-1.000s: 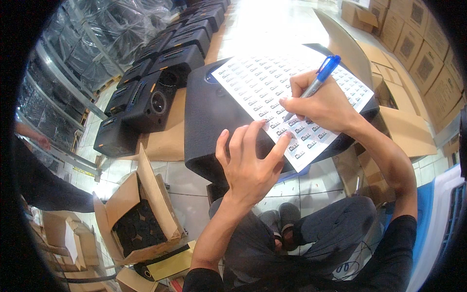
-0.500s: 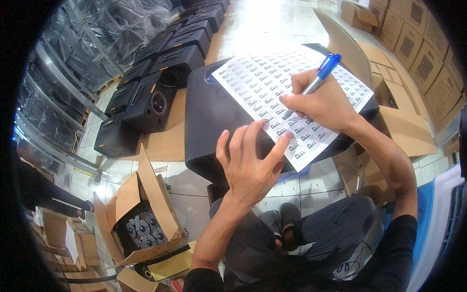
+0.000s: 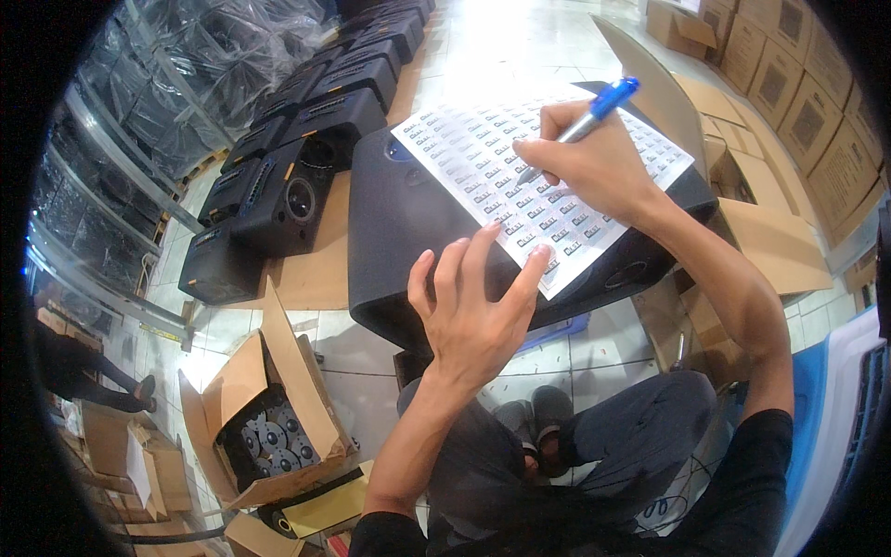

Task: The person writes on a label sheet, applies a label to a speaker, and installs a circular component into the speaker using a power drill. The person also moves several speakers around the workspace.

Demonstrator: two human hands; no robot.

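A white sheet of small printed labels [image 3: 464,153] lies across the top of a black speaker cabinet [image 3: 394,246] in front of me. In my right hand [image 3: 599,158] is a pen [image 3: 580,125] with a silver barrel and a blue end, its tip down at the labels near the middle of the sheet. My left hand [image 3: 478,306] is spread, fingers apart, its index finger and thumb resting on the sheet's near edge. The other left fingers reach over the cabinet's near side.
Rows of black speaker cabinets [image 3: 292,200] stand at the far left. An open carton [image 3: 306,408] with round grey parts sits at lower left. Open cardboard boxes [image 3: 766,241] stand at right, with stacked cartons [image 3: 798,102] behind. A person's legs [image 3: 93,367] show at the left edge.
The sheet has shifted slightly up and left on the cabinet. My right hand has moved left with the pen. My left hand stays on the sheet's near edge.
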